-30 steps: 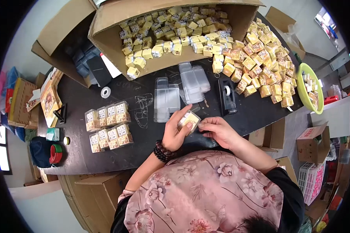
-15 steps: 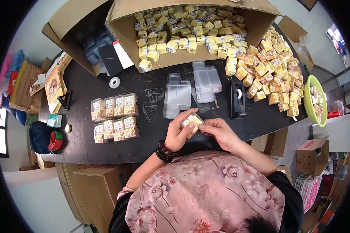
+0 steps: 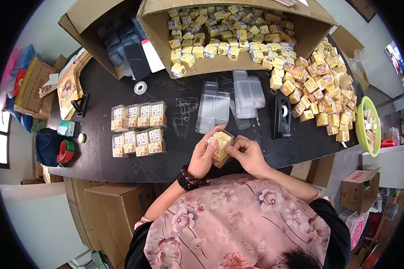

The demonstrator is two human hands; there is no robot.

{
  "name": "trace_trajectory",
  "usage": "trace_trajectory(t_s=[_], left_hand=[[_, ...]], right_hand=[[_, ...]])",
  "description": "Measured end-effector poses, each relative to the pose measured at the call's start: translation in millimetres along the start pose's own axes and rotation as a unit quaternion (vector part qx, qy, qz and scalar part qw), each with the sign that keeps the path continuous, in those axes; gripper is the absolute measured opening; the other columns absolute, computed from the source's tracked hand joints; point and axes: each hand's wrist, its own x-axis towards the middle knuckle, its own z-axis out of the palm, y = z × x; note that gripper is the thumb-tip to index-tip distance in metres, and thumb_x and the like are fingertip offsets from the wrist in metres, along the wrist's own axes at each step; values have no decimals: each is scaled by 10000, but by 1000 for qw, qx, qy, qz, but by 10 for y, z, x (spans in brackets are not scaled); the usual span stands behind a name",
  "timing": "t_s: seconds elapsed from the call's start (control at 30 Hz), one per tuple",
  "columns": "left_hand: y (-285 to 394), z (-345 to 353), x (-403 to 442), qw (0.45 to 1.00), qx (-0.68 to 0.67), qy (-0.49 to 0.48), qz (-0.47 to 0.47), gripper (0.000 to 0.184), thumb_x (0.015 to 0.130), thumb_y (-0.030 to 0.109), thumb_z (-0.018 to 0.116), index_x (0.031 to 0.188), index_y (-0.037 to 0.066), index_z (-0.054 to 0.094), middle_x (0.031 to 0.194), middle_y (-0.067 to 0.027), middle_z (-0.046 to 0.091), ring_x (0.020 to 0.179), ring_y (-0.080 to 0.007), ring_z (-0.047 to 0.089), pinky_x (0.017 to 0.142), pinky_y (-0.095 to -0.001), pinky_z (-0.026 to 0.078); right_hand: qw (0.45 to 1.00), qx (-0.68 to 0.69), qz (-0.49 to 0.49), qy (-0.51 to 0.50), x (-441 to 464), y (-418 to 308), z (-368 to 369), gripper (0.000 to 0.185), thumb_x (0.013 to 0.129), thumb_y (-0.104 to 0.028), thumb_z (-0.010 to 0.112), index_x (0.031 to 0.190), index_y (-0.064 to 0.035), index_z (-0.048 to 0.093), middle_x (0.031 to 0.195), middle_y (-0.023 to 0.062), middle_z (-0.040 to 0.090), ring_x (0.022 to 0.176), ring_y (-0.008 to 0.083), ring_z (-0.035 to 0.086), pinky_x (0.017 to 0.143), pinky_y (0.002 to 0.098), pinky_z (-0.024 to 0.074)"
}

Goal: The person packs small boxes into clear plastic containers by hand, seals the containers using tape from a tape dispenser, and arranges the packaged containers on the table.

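Close to my chest, at the table's front edge, both hands hold a small yellow printed box [image 3: 223,142] inside a clear plastic case. My left hand [image 3: 203,157] wraps its left side, thumb across the front. From the other side, my right hand [image 3: 250,158] pinches the lower right edge between thumb and fingers. Beyond my hands lie flattened clear plastic cases [image 3: 214,110] and a second group of clear cases [image 3: 248,96]. To the left, two rows of filled cases [image 3: 139,115] stand together, showing yellow boxes with white numbered tops.
A large carton [image 3: 233,68] on its side holds many small yellow boxes. Beside it spreads a pile of orange-yellow boxes [image 3: 325,89], near a green basin [image 3: 361,123]. A black tape dispenser [image 3: 280,121] stands right of my hands; a tape roll [image 3: 140,88] lies left.
The box in my hands has turned, so its yellow printed face now shows more upright. My right fingers have shifted to its lower edge. The whole view has swung slightly.
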Motion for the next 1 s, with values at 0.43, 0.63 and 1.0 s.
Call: trace_trajectory(t_s=[0.43, 0.63, 1.0], left_hand=[[563, -1289, -518, 571, 663, 484, 13, 603, 787, 307, 736, 1278, 30, 521, 1067, -172, 567, 972, -361, 582, 805, -447, 514], [746, -1382, -211, 496, 722, 478, 58, 592, 777, 352, 728, 1241, 30, 553, 1081, -157, 569, 1028, -347, 545, 809, -454, 508], [228, -999, 660, 671, 668, 275, 167, 548, 815, 363, 731, 1204, 10, 576, 1113, -205, 532, 1035, -383, 508, 924, -484, 417]], right_hand=[[998, -11, 57, 12, 49, 89, -177, 184, 944, -156, 640, 812, -41, 583, 706, -96, 447, 661, 5, 363, 587, 197, 295], [998, 16, 67, 12, 74, 150, -187, 139, 944, -122, 635, 841, -36, 597, 735, -92, 492, 689, -1, 405, 620, 179, 331], [997, -13, 64, 35, 30, 252, -331, 190, 931, -183, 664, 833, -30, 607, 727, -56, 541, 666, 19, 437, 599, 206, 374]])
